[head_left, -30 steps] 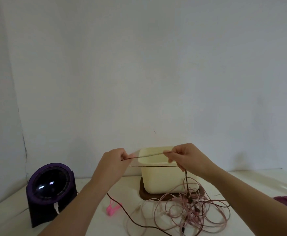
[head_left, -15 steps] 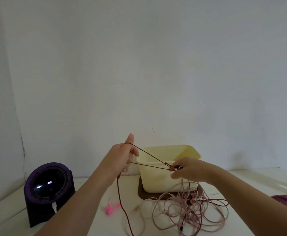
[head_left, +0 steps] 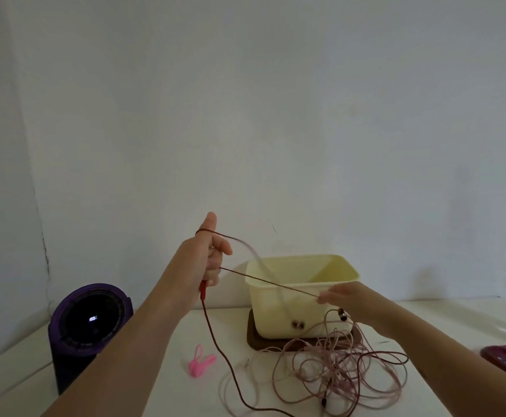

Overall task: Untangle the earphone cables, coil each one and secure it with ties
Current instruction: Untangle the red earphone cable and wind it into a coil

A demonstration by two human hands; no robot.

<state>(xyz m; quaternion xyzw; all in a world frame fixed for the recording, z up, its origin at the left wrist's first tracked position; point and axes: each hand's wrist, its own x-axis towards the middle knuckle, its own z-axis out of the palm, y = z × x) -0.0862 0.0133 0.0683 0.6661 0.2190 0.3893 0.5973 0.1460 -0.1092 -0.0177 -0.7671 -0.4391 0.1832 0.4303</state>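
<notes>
Where it crosses in front of the cream tub (head_left: 302, 296), the dark red cable (head_left: 263, 281) runs taut from the left hand (head_left: 203, 263), looped round the raised thumb with fingers curled on it, to the right hand (head_left: 354, 299) at 4 o'clock, fingertips pinched on it. Pink cable tangle (head_left: 344, 368) on table (head_left: 161, 383) at 6 o'clock of tub. Pink tie (head_left: 199, 361) lies loose at 9 o'clock of tangle, apart.
</notes>
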